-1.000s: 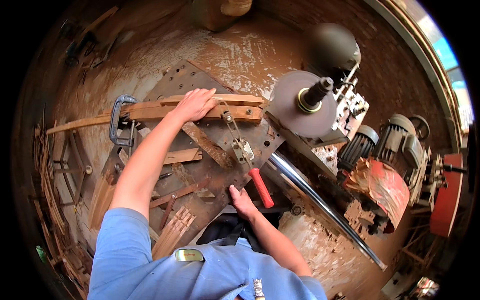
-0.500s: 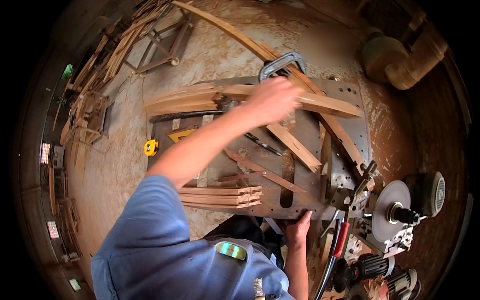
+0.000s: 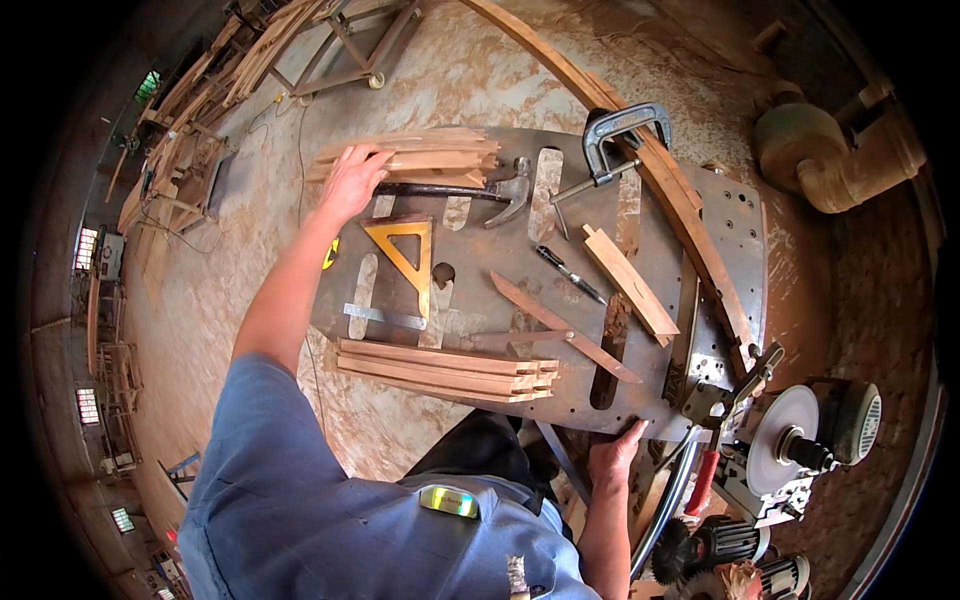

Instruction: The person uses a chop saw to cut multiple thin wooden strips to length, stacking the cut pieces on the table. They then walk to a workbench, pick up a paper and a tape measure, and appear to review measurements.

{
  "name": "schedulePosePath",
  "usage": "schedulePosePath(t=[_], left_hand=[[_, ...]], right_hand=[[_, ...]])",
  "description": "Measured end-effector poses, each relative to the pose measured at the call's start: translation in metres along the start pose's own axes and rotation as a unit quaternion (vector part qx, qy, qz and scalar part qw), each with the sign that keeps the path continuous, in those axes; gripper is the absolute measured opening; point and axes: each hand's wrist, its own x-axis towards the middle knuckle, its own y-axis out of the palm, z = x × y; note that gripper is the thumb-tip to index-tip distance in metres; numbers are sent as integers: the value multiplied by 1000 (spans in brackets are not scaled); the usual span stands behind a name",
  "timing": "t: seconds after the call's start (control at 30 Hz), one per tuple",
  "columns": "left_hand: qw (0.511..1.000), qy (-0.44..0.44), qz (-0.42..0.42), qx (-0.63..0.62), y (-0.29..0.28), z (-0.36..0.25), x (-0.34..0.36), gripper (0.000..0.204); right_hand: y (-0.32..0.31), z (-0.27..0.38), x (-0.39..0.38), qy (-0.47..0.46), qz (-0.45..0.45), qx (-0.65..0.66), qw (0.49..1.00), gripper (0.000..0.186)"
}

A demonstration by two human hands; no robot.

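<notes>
My left hand point(image 3: 355, 185) is at the far-left stack of wooden pieces point(image 3: 440, 160), its fingers closed over a wooden strip on the stack. My right hand point(image 3: 615, 458) grips the near edge of the metal table point(image 3: 470, 245), thumb on top, its other fingers mostly hidden. Just below the stack lies a claw hammer point(image 3: 512, 195). A yellow triangular square point(image 3: 422, 262) lies nearer, left of the middle. Right of it are a black pen point(image 3: 570, 272), a short tenoned wooden piece point(image 3: 630, 283) and a bevel gauge point(image 3: 580, 342). Several grooved wooden pieces point(image 3: 445, 372) are stacked at the near edge.
A C-clamp point(image 3: 600, 140) grips a long curved wooden beam point(image 3: 690, 220) across the table's right side. A grinding disc point(image 3: 782, 440) with motor stands at the right, beside a red-handled lever point(image 3: 704, 482). A yellow tape measure point(image 3: 331, 253) shows behind my left forearm.
My left hand has moved left, from over the clamp area to the far-left stack. The long strip beneath it has left the table's middle. My right hand stays on the table edge.
</notes>
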Motion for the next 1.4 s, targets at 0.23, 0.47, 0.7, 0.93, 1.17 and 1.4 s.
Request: schedulePosePath(t=[0.23, 0.47, 0.7, 0.93, 1.17, 1.4], left_hand=[[999, 9, 13, 39, 17, 2, -4, 53], [993, 30, 92, 74, 21, 11, -2, 83], [990, 47, 93, 91, 22, 13, -5, 95], [1000, 0, -11, -10, 21, -17, -65, 64], [945, 89, 232, -213, -16, -143, -160, 57], [950, 79, 251, -170, -12, -169, -199, 71]], right_hand=[[6, -2, 1, 29, -9, 7, 1000, 74], [4, -12, 10, 5, -12, -9, 1000, 78], [-14, -21, -4, 5, 12, 35, 999, 71], [-6, -25, 18, -9, -3, -10, 1000, 67], [-11, -25, 29, 3, -50, 8, 999, 68], [-17, -17, 24, -8, -29, 8, 1000, 71]])
